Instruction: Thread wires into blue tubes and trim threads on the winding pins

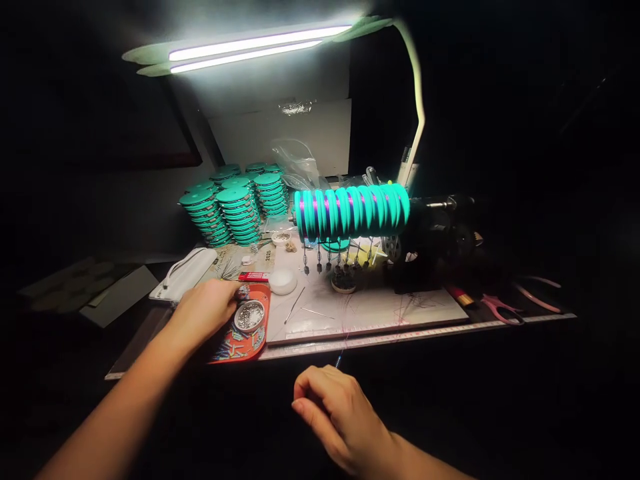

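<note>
Left hand stretched forward from a long bare forearm, knuckles up, fingers curled down over the near-left corner of an orange tray, fingertips just beside a small round tin of tiny silvery bits; cannot tell whether pinching anything, fingertips hidden under the hand itself. Right hand low in the dark foreground, loosely curled, thumb and forefinger pressed together on a thin blue-tipped tool poking up toward the table edge; only the tip visible, the rest swallowed by the fist. Beyond, under a bright strip lamp, a horizontal row of teal spools on a spindle, fine threads with small weights hanging below it onto a white work mat. Stacks of teal spools further back left. Pink-handled scissors at the right, half lost in shadow. Small coloured pieces on the tray too small to identify; machine body right of the spindle nearly black, outline only.
</note>
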A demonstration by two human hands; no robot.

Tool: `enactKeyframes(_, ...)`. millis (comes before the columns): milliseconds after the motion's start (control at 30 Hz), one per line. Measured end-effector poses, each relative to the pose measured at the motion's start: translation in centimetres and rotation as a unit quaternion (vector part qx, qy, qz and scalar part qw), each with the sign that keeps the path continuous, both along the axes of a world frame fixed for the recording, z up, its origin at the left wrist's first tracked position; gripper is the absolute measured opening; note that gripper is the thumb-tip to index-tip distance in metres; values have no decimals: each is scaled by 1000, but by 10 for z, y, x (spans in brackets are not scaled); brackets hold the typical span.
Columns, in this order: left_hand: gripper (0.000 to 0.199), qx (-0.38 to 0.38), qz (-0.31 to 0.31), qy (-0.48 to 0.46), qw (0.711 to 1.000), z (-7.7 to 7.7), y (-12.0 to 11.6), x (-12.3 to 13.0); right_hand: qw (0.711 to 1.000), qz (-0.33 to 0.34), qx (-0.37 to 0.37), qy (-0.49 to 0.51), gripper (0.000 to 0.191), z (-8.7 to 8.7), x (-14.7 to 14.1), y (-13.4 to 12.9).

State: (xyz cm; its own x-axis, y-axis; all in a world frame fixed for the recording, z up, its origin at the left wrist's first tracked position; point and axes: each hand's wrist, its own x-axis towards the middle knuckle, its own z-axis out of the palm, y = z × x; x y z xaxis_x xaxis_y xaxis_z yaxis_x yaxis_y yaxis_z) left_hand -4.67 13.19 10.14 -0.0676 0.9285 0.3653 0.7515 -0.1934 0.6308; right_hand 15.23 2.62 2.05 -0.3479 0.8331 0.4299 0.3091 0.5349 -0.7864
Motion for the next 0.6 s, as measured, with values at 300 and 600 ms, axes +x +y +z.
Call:
enactKeyframes(300,33,-131,2,-202,971,4,-66,-5,999,6,-30,20,14,3,1,0)
enactKeyframes(600,43,-243,121,-565,779,-54,-128,48,993,-31,-74,83,17,7,7,-3)
